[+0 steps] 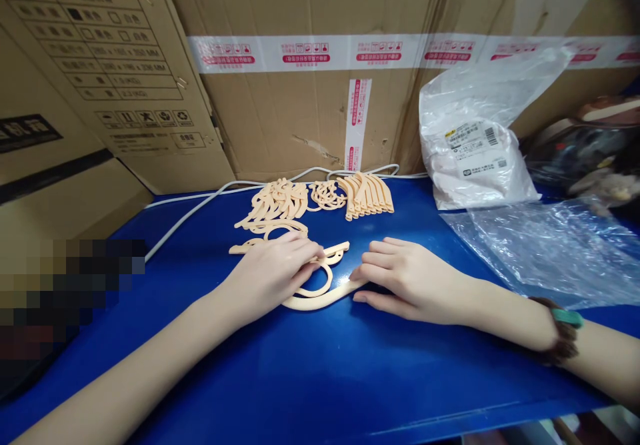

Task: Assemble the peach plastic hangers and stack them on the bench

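Beige plastic parts that look like pieces of folding clothes hangers lie on the blue table. My left hand (280, 265) is closed with its fingers bent down over a ring-shaped hanger hook (327, 283) and a straight bar (337, 249); its fingertips partly hide where these meet. A long curved hanger arm (320, 300) runs below the hook, from under my left hand to my right hand (400, 278). The arm's right end sits between the thumb and fingers of that hand. More curved pieces (285, 228) show just behind my left hand.
Behind the hands lie a loose heap of curved arms (280, 201), a small pile of hooks (327, 195) and a neat row of arms (370, 197). Cardboard boxes (300, 111) wall the back. A white cable (200, 201), a filled plastic bag (475, 158) and clear film (550, 245) lie around.
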The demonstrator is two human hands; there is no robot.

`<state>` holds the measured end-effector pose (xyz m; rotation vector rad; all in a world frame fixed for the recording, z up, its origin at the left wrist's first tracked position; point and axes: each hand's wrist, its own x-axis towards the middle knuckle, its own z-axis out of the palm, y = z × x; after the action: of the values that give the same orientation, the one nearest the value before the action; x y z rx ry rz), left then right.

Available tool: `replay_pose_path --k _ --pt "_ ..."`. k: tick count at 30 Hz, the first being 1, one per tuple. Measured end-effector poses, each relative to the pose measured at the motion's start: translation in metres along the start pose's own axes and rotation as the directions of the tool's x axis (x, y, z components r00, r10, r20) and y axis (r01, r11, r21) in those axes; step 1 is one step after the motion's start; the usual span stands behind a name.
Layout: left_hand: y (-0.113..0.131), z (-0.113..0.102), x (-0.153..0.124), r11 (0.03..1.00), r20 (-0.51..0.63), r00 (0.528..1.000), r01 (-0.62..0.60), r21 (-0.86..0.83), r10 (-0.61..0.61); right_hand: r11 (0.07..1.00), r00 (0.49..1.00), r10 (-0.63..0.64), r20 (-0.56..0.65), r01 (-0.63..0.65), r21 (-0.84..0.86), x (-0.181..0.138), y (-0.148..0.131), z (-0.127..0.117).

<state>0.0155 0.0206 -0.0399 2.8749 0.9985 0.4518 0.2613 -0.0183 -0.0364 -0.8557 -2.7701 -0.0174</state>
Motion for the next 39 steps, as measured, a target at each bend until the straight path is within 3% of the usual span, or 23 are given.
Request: replay_pose_path --k 19,24,33,36,39 --pt "0.003 -0.002 0.0 0.997 -0.019 1.0 0.008 0.081 -0.006 0.998 0.999 -0.03 -0.035 0.028 -0.055 0.002 0.001 0.0" --pt "0.0 -0.004 -0.001 0.999 -0.1 0.995 0.018 0.05 -0.013 0.998 0.999 -0.031 -0.043 0.029 -0.052 0.002 0.002 -0.001" --pt "-0.008 -0.009 0.002 0.973 -0.213 0.96 0.209 0.102 -0.184 0.997 0.997 -0.033 -0.076 0.028 -0.071 -0.001 0.005 -0.002" --pt "-0.014 -0.012 0.006 0.917 -0.251 0.908 0.375 0.136 -0.334 0.997 0.996 -0.04 -0.085 0.033 -0.076 -0.001 0.006 -0.003" --pt "-0.023 -0.015 0.014 0.831 -0.199 0.846 0.528 0.176 -0.495 0.997 0.995 -0.03 -0.1 0.024 -0.069 -0.001 0.006 -0.005"
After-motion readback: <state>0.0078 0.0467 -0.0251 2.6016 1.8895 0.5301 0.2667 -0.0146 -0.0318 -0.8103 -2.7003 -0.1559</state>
